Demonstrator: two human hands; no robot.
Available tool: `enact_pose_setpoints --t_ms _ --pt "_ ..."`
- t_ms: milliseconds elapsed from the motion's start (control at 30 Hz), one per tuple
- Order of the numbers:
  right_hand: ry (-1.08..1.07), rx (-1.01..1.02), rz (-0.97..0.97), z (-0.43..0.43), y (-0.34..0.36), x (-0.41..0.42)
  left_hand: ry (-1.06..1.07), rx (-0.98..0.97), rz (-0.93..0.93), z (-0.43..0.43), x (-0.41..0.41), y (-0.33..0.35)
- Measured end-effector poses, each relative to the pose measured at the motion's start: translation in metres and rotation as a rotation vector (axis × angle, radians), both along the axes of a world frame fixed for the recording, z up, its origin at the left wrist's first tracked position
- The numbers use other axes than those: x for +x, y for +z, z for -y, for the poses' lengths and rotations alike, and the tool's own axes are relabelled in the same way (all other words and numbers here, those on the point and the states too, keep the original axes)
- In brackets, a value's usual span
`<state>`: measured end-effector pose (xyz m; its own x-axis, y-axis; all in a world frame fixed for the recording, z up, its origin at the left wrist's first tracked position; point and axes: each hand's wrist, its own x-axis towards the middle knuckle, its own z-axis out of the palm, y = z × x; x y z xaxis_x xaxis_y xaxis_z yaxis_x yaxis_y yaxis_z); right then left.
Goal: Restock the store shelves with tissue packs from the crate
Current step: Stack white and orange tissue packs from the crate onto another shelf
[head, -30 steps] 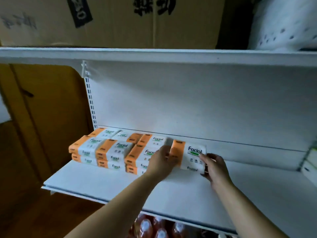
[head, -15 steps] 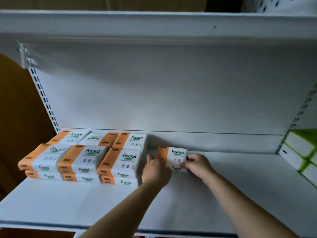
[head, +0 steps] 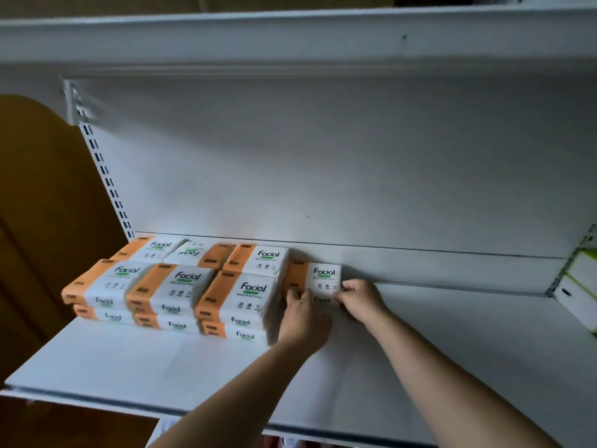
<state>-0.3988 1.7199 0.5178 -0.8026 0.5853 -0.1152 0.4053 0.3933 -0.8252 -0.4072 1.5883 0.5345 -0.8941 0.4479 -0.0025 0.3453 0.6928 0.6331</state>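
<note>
tissue pack point(head: 318, 279) nudged against stack point(head: 181, 286); left hand point(head: 302, 315), right hand point(head: 360, 299) holding; boxes point(head: 581, 286) rightward

A: What moved in the last second?
B: You slid the tissue pack point(head: 323, 278) back from the front row to the back panel point(head: 420, 270). Your left hand point(head: 302, 321) came off its top to the front-left corner. Your right hand point(head: 361, 300) followed the right end.
</note>
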Motion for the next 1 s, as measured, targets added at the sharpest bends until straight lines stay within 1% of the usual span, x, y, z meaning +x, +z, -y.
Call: enact_pose_setpoints --t_ms 100,200,333,433,533,667,800,1000 --pt "-0.033 -0.011 -0.054 -0.003 0.004 0.016 -0.001 0.021 -0.045 0.004 0.008 0.0" --pt "-0.074 -0.086 -0.158 0.002 0.016 0.039 0.054 0.097 -0.108 0.011 0.022 0.0" --pt "0.042 -0.229 -0.319 0.038 0.042 0.067 0.18 0.275 -0.153 0.029 0.052 0.004" --pt "0.203 -0.338 -0.356 0.089 0.052 0.076 0.356 0.409 -0.167 0.063 0.074 0.005" --pt "0.39 -0.42 -0.279 0.157 0.043 0.078 0.621 0.488 -0.094 0.128 0.093 -0.005" --pt "0.651 -0.479 -0.092 0.272 0.01 0.088 0.935 0.471 -0.08 0.247 0.133 -0.029" --pt "0.893 -0.45 0.102 0.389 -0.029 0.123 1.244 0.504 -0.024 0.366 0.192 -0.057" --pt "1.199 -0.364 0.367 0.545 -0.082 0.189 1.559 0.516 0.027 0.511 0.295 -0.099"
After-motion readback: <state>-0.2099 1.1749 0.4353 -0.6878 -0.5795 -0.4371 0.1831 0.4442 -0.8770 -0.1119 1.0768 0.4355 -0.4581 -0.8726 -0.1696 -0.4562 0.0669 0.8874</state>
